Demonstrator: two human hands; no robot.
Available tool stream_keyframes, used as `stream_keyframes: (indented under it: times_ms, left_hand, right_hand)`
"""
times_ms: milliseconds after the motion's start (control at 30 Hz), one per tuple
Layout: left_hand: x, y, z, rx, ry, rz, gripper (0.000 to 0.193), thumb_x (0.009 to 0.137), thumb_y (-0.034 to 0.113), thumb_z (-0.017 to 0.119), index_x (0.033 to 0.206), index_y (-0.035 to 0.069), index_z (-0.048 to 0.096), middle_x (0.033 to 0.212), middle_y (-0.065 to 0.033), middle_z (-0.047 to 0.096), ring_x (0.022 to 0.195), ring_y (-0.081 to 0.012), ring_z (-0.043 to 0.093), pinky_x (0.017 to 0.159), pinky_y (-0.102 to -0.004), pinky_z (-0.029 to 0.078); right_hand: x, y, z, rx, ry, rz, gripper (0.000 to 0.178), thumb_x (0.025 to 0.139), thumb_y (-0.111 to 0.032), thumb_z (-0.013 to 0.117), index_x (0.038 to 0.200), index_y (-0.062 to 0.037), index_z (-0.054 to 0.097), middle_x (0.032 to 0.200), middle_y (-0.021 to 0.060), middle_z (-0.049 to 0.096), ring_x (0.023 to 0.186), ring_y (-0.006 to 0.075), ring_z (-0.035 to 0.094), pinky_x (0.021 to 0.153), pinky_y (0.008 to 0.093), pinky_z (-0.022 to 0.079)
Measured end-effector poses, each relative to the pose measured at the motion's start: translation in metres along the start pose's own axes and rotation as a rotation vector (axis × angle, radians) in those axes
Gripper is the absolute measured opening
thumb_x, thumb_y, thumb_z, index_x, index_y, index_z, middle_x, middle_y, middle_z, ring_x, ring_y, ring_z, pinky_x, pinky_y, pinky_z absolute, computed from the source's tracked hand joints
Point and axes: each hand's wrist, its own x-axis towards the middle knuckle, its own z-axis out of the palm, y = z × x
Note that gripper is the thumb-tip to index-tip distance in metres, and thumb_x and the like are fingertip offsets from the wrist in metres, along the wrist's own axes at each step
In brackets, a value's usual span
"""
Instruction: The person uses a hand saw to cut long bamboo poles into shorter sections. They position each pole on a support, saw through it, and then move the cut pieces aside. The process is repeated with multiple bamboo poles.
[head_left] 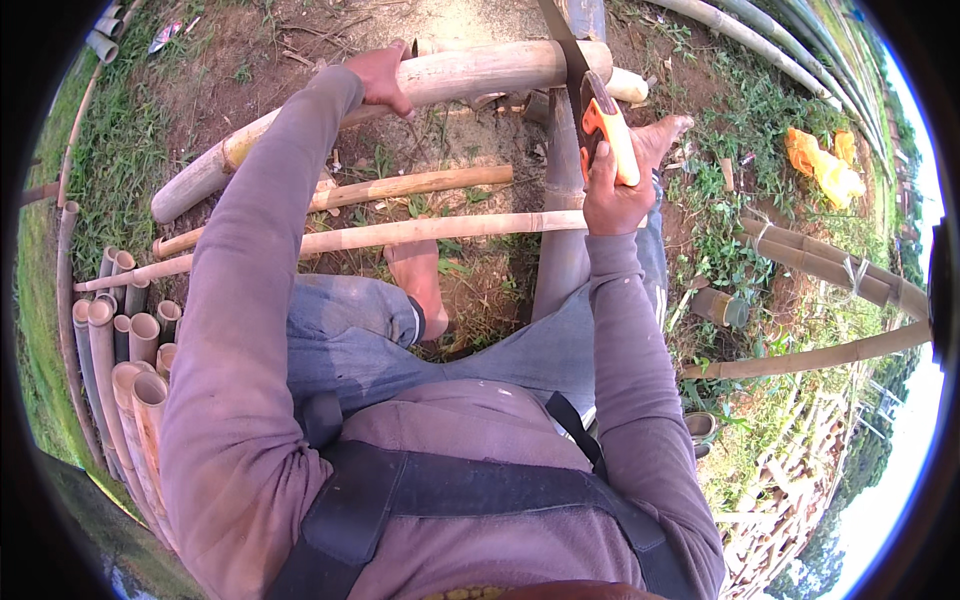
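Observation:
A thick bamboo pole (480, 72) slants from the left up across the ground ahead of me. My left hand (382, 78) is wrapped over it from above, near its middle. In my right hand (612, 198) is the orange handle of a hand saw (618, 140), gripped in closed fingers. The dark saw blade crosses the pole close to its right end; how deep the teeth sit cannot be made out. Beneath the pole, another bamboo (562, 240) runs lengthwise away from me, between my bare feet.
Two thinner bamboo lengths (440, 230) lie across the ground before my legs. Several cut bamboo tubes (150, 390) stand bundled at the left. An orange-yellow plastic bag (825, 165) lies in grass at the right, near tied poles (830, 262). Bamboo offcuts (790, 490) are heaped lower right.

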Motion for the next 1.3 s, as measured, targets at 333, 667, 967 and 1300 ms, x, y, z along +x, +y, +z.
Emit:
stream_keyframes:
  times_ms: [333, 667, 967, 1300]
  left_hand:
    - [-0.014, -0.001, 0.000, 0.169, 0.057, 0.065, 0.096, 0.070, 0.043, 0.089, 0.149, 0.008, 0.047, 0.136, -0.0252, 0.062, 0.123, -0.0429, 0.063, 0.105, -0.0495, 0.053]
    - [-0.034, 0.058, 0.018, 0.376, 0.168, -0.181, 0.082, 0.079, 0.043, 0.086, 0.147, 0.015, 0.049, 0.123, -0.0167, 0.071, 0.115, -0.0371, 0.070, 0.100, -0.0511, 0.056]
    - [-0.029, 0.048, 0.024, 0.413, 0.228, -0.161, 0.072, 0.084, 0.044, 0.084, 0.144, 0.018, 0.051, 0.120, -0.0133, 0.073, 0.110, -0.0346, 0.072, 0.095, -0.0514, 0.059]
    - [-0.032, 0.051, 0.007, 0.385, 0.192, -0.196, 0.079, 0.078, 0.042, 0.085, 0.144, 0.014, 0.050, 0.120, -0.0170, 0.072, 0.110, -0.0389, 0.071, 0.097, -0.0527, 0.058]
  right_hand:
    - [0.009, -0.009, 0.005, 0.052, -0.009, -0.017, 0.039, 0.099, -0.010, 0.074, 0.132, 0.0066, 0.062, 0.116, 0.0127, 0.074, 0.097, 0.0137, 0.070, 0.086, 0.0292, 0.058]
    - [0.019, -0.049, 0.003, -0.049, -0.045, 0.058, 0.038, 0.099, -0.013, 0.075, 0.129, 0.0063, 0.062, 0.109, 0.0101, 0.073, 0.090, 0.0133, 0.070, 0.079, 0.0270, 0.057]
    - [-0.107, -0.079, -0.119, -0.034, -0.065, 0.241, 0.028, 0.101, -0.014, 0.070, 0.118, 0.0065, 0.061, 0.099, 0.0087, 0.067, 0.084, 0.0132, 0.065, 0.076, 0.0274, 0.053]
    - [-0.023, -0.060, -0.040, -0.006, -0.115, 0.255, 0.018, 0.102, -0.010, 0.071, 0.111, 0.0018, 0.062, 0.078, 0.0018, 0.065, 0.068, 0.0046, 0.060, 0.057, 0.0240, 0.048]
